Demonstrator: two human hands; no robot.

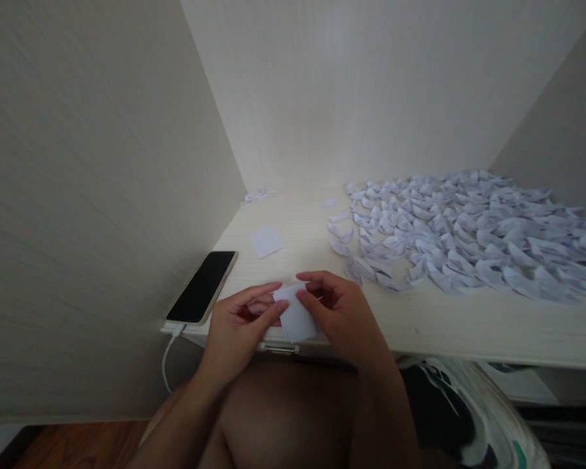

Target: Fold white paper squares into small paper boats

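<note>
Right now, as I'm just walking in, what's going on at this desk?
A person holds a small piece of white paper in both hands, the left hand on one side and the right hand on the other, at the front edge of the desk. Many folded paper pieces cover much of its right side. A flat paper square lies beyond the left hand, and a phone with a cable plugged in lies at the left.

Matt paper sheet [297, 318], smooth phone screen [203, 286], wood-grained desk [449, 327]
</note>
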